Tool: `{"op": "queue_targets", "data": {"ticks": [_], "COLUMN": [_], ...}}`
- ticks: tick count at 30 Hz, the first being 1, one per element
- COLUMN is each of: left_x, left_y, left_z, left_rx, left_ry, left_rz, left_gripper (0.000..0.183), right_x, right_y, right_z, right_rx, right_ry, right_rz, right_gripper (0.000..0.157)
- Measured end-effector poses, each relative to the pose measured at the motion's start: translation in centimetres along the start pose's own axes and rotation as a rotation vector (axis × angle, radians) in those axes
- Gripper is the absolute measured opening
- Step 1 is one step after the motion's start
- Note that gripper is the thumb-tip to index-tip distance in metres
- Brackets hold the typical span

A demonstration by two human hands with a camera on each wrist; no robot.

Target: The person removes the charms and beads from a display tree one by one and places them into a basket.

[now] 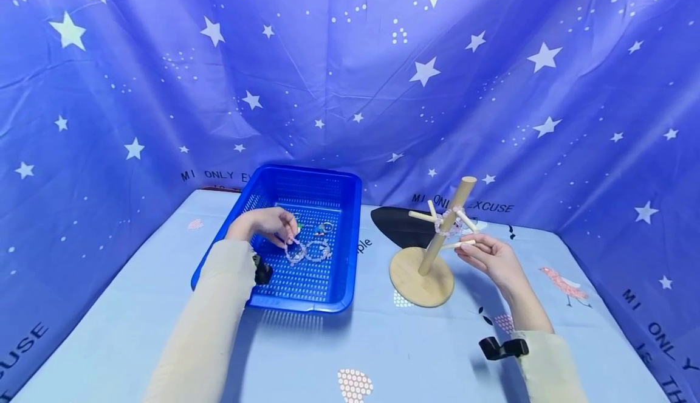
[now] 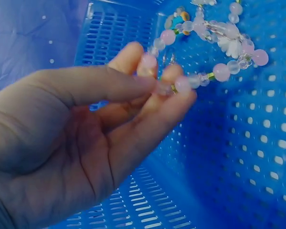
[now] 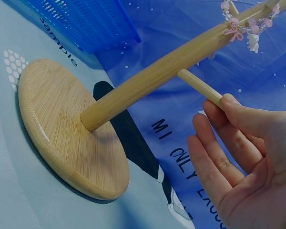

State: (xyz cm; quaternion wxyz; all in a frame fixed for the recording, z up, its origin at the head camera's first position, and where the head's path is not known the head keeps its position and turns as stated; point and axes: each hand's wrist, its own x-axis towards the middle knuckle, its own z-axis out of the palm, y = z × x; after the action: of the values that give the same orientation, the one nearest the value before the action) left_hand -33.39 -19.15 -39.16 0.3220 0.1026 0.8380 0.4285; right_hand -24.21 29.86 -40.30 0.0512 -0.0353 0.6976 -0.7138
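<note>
Inside the blue basket (image 1: pixel 350 251), my left hand (image 1: pixel 268 223) pinches a bracelet of pink and clear beads (image 2: pixel 221 72) between thumb and fingertips. A second beaded bracelet (image 1: pixel 319 251) lies right beside it on the basket floor. To the right, a wooden stand (image 3: pixel 152 78) with a round base and side pegs stands upright on the table. My right hand (image 1: pixel 494 260) pinches the end of one low peg (image 3: pixel 202 87) with thumb and forefinger, the other fingers loosely bent. Higher on the post hangs a pink beaded bracelet with small charms (image 3: pixel 252 27).
Small trinkets with a ring (image 1: pixel 324 228) lie farther back in the basket. The table is covered with a light blue printed cloth (image 1: pixel 383 348). A blue star-patterned curtain (image 1: pixel 328 87) encloses the back and sides.
</note>
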Motion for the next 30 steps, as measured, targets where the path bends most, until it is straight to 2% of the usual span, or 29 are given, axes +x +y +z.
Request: {"op": "queue_targets", "data": {"ticks": [3,7,13,18,21,24,30], "left_x": [-0.1,-0.2,-0.3,-0.4,-0.5,-0.4,-0.6], "left_y": [-0.1,0.0,-0.1,0.1,0.4,0.8,1.5], "left_z": [0.2,0.2,-0.2,-0.6,-0.6,-0.7,-0.9], "left_rx": [0.043,0.079,0.086,0.097,0.08,0.028,-0.094], "left_ry": [0.051,0.106,0.159,0.206,0.225,0.249,0.339], "left_rz": [-0.055,-0.088,-0.061,-0.001,0.07,0.15,0.286], "left_gripper": [0.018,0.017,0.017,0.018,0.021,0.024,0.027], "right_x": [0.0,0.0,0.0,-0.1,-0.1,-0.1,-0.1], "right_y": [0.0,0.0,-0.1,-0.1,-0.1,-0.1,0.0], "right_z": [0.0,0.0,0.1,0.1,0.1,0.0,0.1], "right_rx": [-0.001,0.015,0.022,0.017,0.004,0.001,0.013], "right_ry": [0.0,-0.005,-0.005,0.0,0.005,0.005,-0.006], "right_rz": [0.001,-0.003,-0.005,0.005,0.007,0.007,-0.013], "right_gripper": [0.012,0.012,0.013,0.012,0.012,0.012,0.013]}}
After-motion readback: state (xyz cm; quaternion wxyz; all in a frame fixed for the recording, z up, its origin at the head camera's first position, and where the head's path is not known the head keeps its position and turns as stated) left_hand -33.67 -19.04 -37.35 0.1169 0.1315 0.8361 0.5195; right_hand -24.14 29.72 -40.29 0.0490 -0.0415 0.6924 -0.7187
